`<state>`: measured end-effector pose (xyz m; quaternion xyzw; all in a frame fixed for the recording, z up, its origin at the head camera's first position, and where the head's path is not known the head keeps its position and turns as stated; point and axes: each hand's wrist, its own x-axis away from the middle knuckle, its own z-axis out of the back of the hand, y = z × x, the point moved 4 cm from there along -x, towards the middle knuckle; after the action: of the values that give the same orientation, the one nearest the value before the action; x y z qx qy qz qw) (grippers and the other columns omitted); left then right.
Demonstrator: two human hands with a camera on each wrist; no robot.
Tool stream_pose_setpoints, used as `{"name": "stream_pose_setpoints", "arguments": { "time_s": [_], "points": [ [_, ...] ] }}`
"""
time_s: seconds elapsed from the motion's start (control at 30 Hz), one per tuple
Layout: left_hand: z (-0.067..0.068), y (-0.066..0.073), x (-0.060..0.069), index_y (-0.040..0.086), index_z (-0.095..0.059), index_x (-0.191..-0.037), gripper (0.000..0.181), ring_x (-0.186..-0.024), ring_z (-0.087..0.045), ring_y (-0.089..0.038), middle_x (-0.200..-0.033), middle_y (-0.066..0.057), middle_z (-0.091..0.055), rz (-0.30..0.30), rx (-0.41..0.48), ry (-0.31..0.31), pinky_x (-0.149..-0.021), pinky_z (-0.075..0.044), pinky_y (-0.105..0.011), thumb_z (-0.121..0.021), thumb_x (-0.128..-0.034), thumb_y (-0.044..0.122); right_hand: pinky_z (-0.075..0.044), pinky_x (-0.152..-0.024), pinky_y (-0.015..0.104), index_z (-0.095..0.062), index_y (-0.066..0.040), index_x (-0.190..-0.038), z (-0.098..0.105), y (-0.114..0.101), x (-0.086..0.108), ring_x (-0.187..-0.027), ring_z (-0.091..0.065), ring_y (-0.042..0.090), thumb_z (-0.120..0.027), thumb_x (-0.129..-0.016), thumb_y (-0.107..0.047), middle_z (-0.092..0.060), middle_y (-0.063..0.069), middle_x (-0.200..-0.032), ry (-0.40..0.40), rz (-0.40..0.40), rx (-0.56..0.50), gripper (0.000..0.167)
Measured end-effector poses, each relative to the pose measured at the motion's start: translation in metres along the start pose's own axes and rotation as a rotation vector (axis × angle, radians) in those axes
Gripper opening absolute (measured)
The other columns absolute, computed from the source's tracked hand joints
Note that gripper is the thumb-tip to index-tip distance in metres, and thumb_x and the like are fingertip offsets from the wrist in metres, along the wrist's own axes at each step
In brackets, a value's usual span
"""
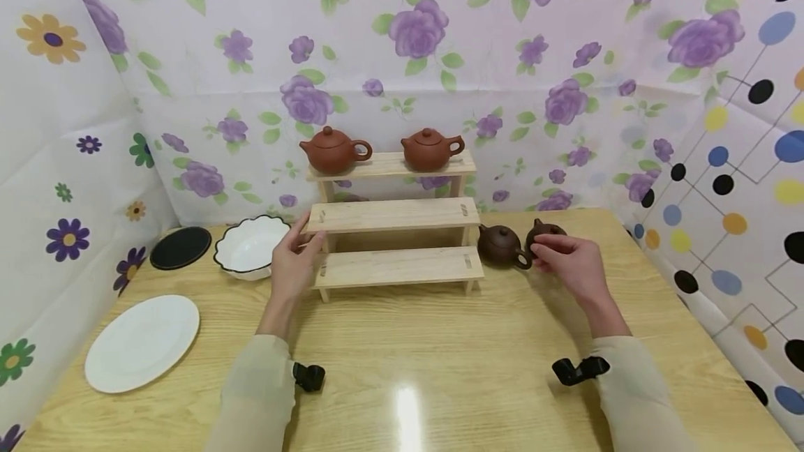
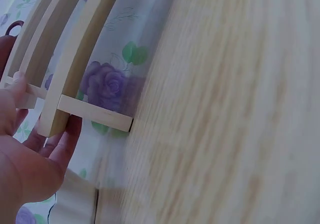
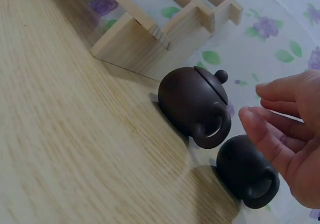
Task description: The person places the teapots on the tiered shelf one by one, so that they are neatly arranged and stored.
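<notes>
A three-tier wooden display stand (image 1: 396,215) holds two reddish-brown teapots, one (image 1: 331,152) on the left of its top tier and one (image 1: 430,151) on the right. My left hand (image 1: 294,264) grips the stand's left end, thumb in front and fingers behind; the left wrist view shows this hand (image 2: 35,154) around the wooden side. To the right of the stand sit two dark brown teapots, the nearer-to-stand one (image 1: 500,246) and another (image 1: 545,229) beside it. Beside that second teapot is my right hand (image 1: 574,264). In the right wrist view its fingertips (image 3: 252,121) are apart from the thumb, with nothing between them.
Left of the stand are a white scalloped bowl (image 1: 251,246) with a dark rim, a black round coaster (image 1: 181,247) and a white plate (image 1: 143,344). Flowered cloth (image 1: 377,54) hangs behind the wooden table (image 1: 440,354), and a dotted cloth (image 1: 735,229) is on the right.
</notes>
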<state>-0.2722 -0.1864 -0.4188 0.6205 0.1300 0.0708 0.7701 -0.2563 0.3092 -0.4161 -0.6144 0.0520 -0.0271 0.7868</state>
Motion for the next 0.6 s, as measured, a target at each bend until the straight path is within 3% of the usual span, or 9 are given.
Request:
{"name": "stream_pose_setpoints", "arguments": {
  "time_s": [0.1, 0.33, 0.6],
  "points": [
    [0.002, 0.001, -0.003, 0.036, -0.055, -0.155, 0.054, -0.097, -0.061, -0.007, -0.119, -0.007, -0.071, 0.001, -0.019, 0.005, -0.076, -0.050, -0.016, -0.070, -0.1029, 0.040, -0.064, -0.074, 0.032, -0.065, 0.008, -0.137, -0.003, -0.001, -0.003, -0.076, -0.077, 0.012, -0.076, -0.100, -0.023, -0.080, 0.000, -0.089, -0.030, -0.024, 0.066, 0.050],
    [0.004, -0.003, -0.001, 0.037, -0.055, -0.155, 0.055, -0.097, -0.060, -0.007, -0.105, 0.000, -0.069, 0.002, -0.075, 0.007, -0.078, -0.048, -0.019, -0.070, -0.1020, 0.045, -0.065, -0.077, 0.034, -0.067, 0.007, -0.137, -0.008, 0.006, 0.002, -0.081, -0.079, 0.021, -0.072, -0.102, -0.018, -0.079, 0.020, -0.106, -0.055, -0.031, 0.129, 0.043],
    [0.007, 0.001, -0.003, 0.035, -0.056, -0.154, 0.055, -0.085, -0.059, -0.005, -0.094, 0.006, -0.067, -0.028, -0.064, -0.014, -0.069, -0.047, -0.018, -0.071, -0.1023, 0.040, -0.065, -0.077, 0.034, -0.068, 0.007, -0.136, -0.013, 0.004, 0.001, -0.084, -0.079, 0.019, -0.070, -0.103, -0.018, -0.074, 0.028, -0.120, -0.060, -0.039, 0.147, 0.041]
  ]
}}
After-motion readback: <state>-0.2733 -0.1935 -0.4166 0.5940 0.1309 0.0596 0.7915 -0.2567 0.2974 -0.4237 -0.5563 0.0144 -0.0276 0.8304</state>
